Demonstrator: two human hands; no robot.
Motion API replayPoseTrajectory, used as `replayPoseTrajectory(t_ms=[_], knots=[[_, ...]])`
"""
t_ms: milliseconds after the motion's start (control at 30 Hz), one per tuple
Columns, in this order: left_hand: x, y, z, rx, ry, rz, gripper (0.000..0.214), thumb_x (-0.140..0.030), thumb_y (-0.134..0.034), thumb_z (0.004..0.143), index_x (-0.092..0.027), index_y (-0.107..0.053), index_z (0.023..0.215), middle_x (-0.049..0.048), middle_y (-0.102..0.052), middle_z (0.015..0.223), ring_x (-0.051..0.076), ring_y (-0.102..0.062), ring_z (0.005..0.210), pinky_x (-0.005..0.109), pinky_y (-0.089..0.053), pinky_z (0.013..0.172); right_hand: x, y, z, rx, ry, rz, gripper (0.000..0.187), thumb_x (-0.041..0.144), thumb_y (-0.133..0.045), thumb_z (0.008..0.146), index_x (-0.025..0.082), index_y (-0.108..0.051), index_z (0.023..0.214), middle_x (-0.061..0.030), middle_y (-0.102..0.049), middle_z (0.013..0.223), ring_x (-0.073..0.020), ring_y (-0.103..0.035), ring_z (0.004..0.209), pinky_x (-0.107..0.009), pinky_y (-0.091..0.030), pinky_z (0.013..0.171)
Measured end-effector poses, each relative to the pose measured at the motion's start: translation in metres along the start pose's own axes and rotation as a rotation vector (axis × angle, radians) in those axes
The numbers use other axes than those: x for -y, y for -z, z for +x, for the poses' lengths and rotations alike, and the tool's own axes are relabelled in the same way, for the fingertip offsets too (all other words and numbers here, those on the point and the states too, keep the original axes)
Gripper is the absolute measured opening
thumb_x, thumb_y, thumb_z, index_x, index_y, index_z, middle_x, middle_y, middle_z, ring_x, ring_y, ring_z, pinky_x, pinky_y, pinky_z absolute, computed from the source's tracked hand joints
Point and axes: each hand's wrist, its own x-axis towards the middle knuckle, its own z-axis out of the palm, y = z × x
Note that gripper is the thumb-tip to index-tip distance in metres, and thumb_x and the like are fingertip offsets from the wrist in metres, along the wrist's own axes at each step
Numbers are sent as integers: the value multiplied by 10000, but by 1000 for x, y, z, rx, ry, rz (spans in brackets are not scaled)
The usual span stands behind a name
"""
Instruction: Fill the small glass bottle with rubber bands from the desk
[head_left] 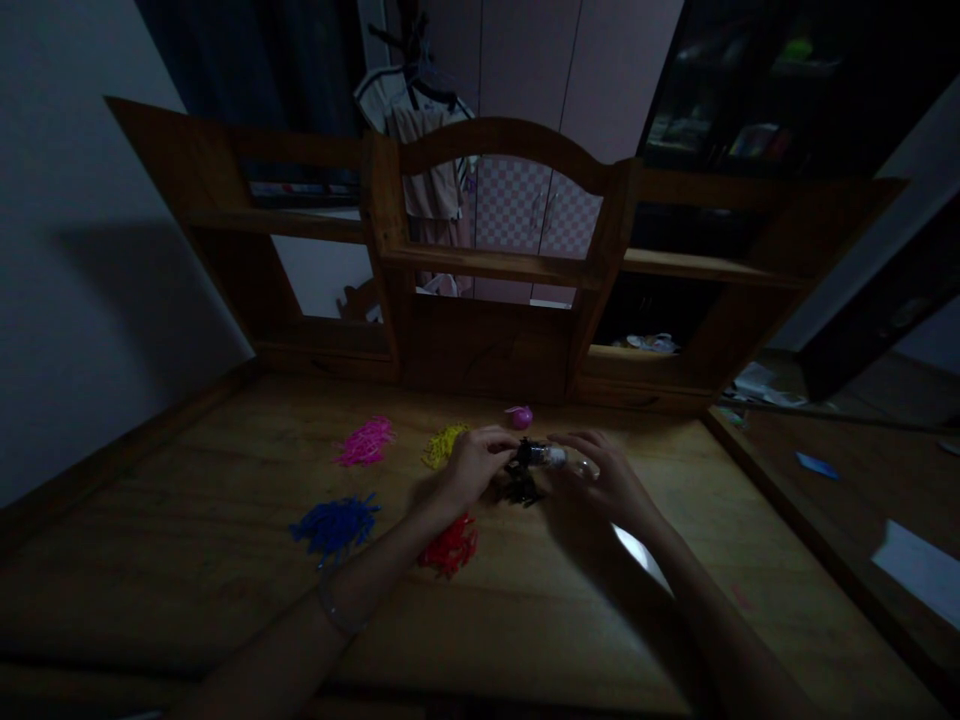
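A small clear bottle with a whitish band lies on its side in the air between my hands. Thin black pieces show at its left end. My right hand is closed around the bottle from the right. At the bottle's left end, my left hand has its fingers pinched together at the black pieces. Just below lies a pile of black strips on the wooden table. Close to my left hand are a yellow pile and a red pile of similar thin strips, partly covered by that arm.
A pink pile and a blue pile of strips lie to the left. Behind my hands sits a round pink object. A wooden shelf unit rises along the table's back edge. Papers lie on a lower surface at right.
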Motion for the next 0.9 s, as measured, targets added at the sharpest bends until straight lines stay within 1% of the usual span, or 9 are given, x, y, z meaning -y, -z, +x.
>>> replayPoseTrajectory(t_ms=[67,133,267,400,467,533,633,767,900], knots=[[-2,0,0,23,-60,-34,142,-84,-638,758,-159,-749,803,57,-707,880,168,-659,841,265,-502,775,-3,0,0,-19,-18,4,441,195,-609,847,323,-583,1268,-64,-584,1166,-256,-548,1064,-415,-451,913],[-3,-1,-1,45,-105,-61,155,-87,-622,777,-154,-751,830,70,-689,908,168,-655,860,266,-513,771,-5,-1,0,-37,-36,3,419,217,-615,848,318,-592,1254,-63,-595,1149,-258,-555,1052,-414,-455,902],[-7,-2,-1,73,-120,-53,206,-69,-582,791,-163,-746,872,65,-656,950,159,-639,895,266,-521,795,-4,-2,-1,-59,-53,17,396,254,-627,849,307,-601,1240,-66,-602,1138,-260,-562,1043,-412,-458,894],[-13,-1,-1,140,-142,-16,273,-34,-541,786,-168,-732,928,72,-640,1001,171,-612,960,278,-506,849,-2,0,-1,-69,-61,21,379,238,-597,867,305,-599,1240,-64,-602,1147,-251,-561,1051,-399,-457,898],[-18,1,-1,177,-142,-23,239,-82,-554,818,-164,-725,964,81,-631,1029,184,-601,990,292,-490,882,-1,2,0,-72,-61,18,373,239,-600,865,306,-605,1232,-60,-603,1148,-248,-559,1057,-394,-454,902],[-22,1,-1,194,-122,-29,197,-176,-561,866,-161,-723,977,87,-625,1037,193,-596,997,303,-478,893,-1,3,0,-79,-65,8,372,244,-604,863,304,-606,1231,-60,-605,1139,-249,-559,1050,-397,-452,899],[-26,2,-2,177,-98,-14,201,-279,-575,888,-158,-731,926,80,-627,1000,191,-595,963,302,-466,878,0,3,0,-85,-56,-4,379,255,-618,861,298,-603,1237,-65,-602,1132,-253,-556,1041,-404,-452,894],[-23,0,-1,120,-78,20,206,-269,-582,879,-157,-740,809,60,-628,915,167,-603,872,276,-465,807,2,2,0,-90,-24,-19,398,260,-627,859,308,-596,1253,-72,-595,1132,-267,-538,1055,-423,-450,901],[-16,-1,1,43,-25,-61,135,-281,-686,786,-167,-757,796,41,-642,817,160,-615,780,260,-485,711,3,1,1,-89,-4,-36,414,261,-625,862,327,-587,1269,-76,-592,1147,-282,-527,1067,-455,-450,906]])
